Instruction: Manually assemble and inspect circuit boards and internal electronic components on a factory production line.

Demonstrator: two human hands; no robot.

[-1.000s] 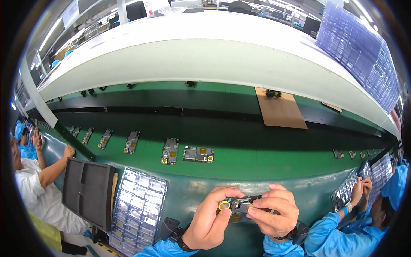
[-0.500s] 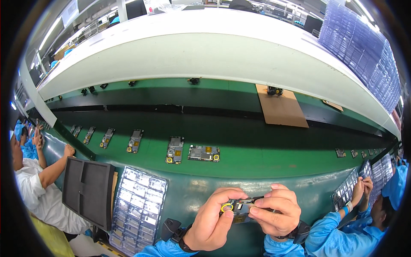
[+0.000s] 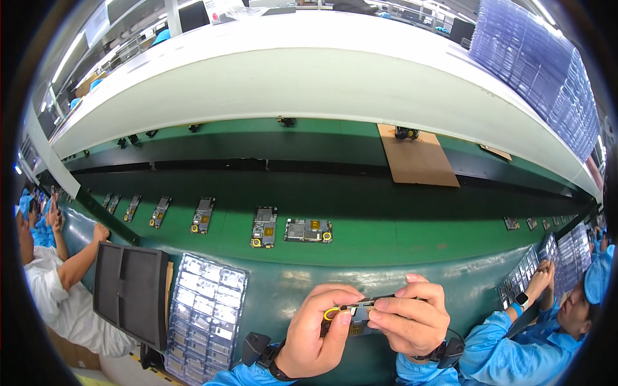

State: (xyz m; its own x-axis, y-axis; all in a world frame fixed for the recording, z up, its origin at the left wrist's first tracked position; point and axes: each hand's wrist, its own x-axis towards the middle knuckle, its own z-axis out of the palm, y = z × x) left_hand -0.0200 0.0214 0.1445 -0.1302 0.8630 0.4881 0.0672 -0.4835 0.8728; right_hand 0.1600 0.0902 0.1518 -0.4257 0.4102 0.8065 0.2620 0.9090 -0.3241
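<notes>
Dark circuit board (image 3: 360, 314) with yellow ring (image 3: 331, 312)

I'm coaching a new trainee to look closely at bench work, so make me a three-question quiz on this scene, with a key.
1. True or false: the yellow ring on the held circuit board is nearer the left hand than the right hand.
2. Multiple choice: the row of boards beyond the hands lies on a work surface that is: A) red, B) white, C) green.
3. Fill the blank: in this view, the clear compartment tray is just to the ___ of the black tray.

Key: 1. True. 2. C. 3. Right.
</notes>
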